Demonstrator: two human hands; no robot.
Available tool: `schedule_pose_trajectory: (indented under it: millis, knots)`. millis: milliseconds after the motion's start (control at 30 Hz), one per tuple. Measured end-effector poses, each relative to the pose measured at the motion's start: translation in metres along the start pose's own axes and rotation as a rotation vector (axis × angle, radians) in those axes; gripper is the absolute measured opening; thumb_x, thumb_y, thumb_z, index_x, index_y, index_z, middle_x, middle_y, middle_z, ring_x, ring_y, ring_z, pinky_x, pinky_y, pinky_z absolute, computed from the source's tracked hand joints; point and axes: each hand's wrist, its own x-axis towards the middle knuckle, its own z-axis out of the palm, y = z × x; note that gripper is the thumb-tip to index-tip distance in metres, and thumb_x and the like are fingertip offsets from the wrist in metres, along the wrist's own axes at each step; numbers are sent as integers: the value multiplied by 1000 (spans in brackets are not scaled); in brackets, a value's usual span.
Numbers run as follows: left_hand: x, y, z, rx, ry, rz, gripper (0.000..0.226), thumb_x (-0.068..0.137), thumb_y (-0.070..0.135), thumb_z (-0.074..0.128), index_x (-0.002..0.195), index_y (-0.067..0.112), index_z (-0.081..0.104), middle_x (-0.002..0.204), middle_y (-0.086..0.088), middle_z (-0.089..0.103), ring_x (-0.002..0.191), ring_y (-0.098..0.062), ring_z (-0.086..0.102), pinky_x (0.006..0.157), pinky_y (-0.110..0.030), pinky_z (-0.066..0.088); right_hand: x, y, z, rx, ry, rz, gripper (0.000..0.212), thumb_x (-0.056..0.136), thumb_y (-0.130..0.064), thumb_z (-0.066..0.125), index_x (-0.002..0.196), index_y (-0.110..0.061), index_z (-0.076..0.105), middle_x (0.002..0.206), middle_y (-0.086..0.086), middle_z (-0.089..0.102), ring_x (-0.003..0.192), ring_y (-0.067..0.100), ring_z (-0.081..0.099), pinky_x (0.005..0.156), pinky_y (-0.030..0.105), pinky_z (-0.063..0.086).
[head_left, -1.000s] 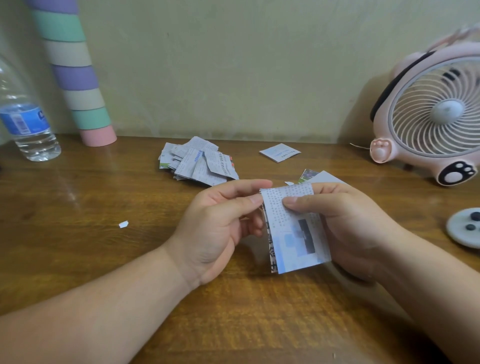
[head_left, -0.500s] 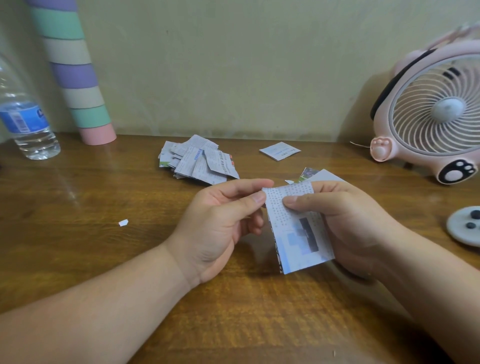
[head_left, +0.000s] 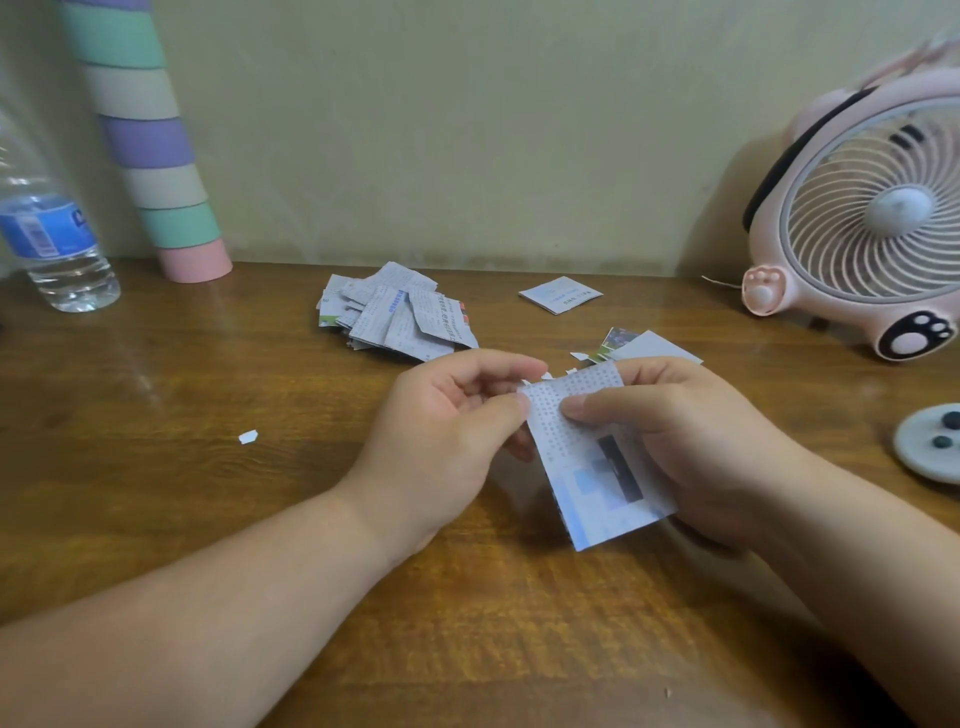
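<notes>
Both the left hand and right hand pinch a thin, rectangular printed paper slip above the grained wooden worktop.

One left hand and one right hand – two in all. One printed paper, one heap of slips at twelve o'clock, one bottle at ten, one striped tube at eleven, one fan at two, one scrap at nine.

Single head-worn view, angled forward and down, close over the wooden table
</notes>
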Motion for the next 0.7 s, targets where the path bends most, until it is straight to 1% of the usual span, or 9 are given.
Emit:
schedule_pose_trajectory:
  millis: [67, 133, 233, 300, 367, 467, 567, 633, 700]
  knots:
    - [-2, 1, 1, 97, 1, 50, 19, 91, -4, 65, 94, 11, 76, 80, -8, 74, 67, -22, 68, 66, -25, 56, 0, 0, 1, -21, 12, 6, 15, 94, -4, 61, 94, -1, 76, 92, 20, 77, 78, 34, 75, 71, 40, 56]
    - [-3, 3, 2, 143, 1, 69, 13, 91, -2, 68, 92, 9, 76, 80, -7, 75, 69, -23, 70, 64, -23, 57, 1, 1, 1, -47, 33, 8, 12, 93, -5, 64, 91, -3, 76, 90, 20, 77, 76, 34, 75, 72, 41, 55]
    - [-3, 2, 2, 150, 20, 65, 11, 87, 0, 73, 90, 11, 76, 74, -5, 72, 63, -9, 66, 59, -16, 53, 1, 1, 1, -58, 41, -1, 13, 93, -5, 64, 88, -4, 76, 89, 21, 77, 74, 33, 74, 69, 40, 55]
    - [-2, 1, 3, 142, 19, 58, 18, 89, -1, 71, 99, 14, 74, 69, -4, 66, 62, -7, 63, 60, -15, 51, 2, 2, 1, -59, 42, -17, 12, 92, -5, 65, 90, -3, 76, 90, 21, 77, 78, 36, 74, 72, 44, 57]
    - [-1, 0, 3, 116, 2, 47, 26, 93, -2, 66, 112, 15, 70, 70, -5, 61, 63, -10, 62, 62, -16, 52, 3, 4, 0, -64, 42, -20, 11, 92, -6, 66, 93, 0, 75, 92, 22, 76, 83, 41, 74, 79, 50, 57]
    - [1, 2, 3, 36, 24, 15, 33, 95, -4, 61, 115, 21, 69, 73, -12, 59, 69, -21, 61, 65, -28, 55, 4, 6, -1, -30, -21, -19, 17, 92, -11, 65, 100, 2, 74, 96, 22, 76, 85, 39, 74, 81, 48, 56]
    - [5, 2, 2, -88, 122, -67, 37, 94, -6, 59, 108, 24, 74, 70, -13, 56, 75, -31, 56, 68, -43, 50, 6, 7, -5, 219, -108, -4, 39, 82, -21, 62, 113, 2, 68, 103, 21, 75, 90, 34, 74, 78, 42, 55]
    - [8, 1, 1, -160, 189, -152, 35, 93, -8, 57, 103, 20, 76, 68, -11, 61, 77, -33, 55, 68, -49, 46, 8, 5, -11, 272, -229, -69, 46, 74, -16, 50, 111, 6, 68, 107, 25, 73, 91, 35, 69, 76, 41, 55]
    - [10, 1, 0, -221, 224, -223, 34, 91, -9, 57, 98, 17, 78, 78, -18, 65, 80, -37, 56, 72, -56, 45, 9, 5, -16, 154, -376, -166, 54, 65, 0, 42, 110, 12, 68, 114, 29, 69, 99, 43, 65, 84, 46, 56]
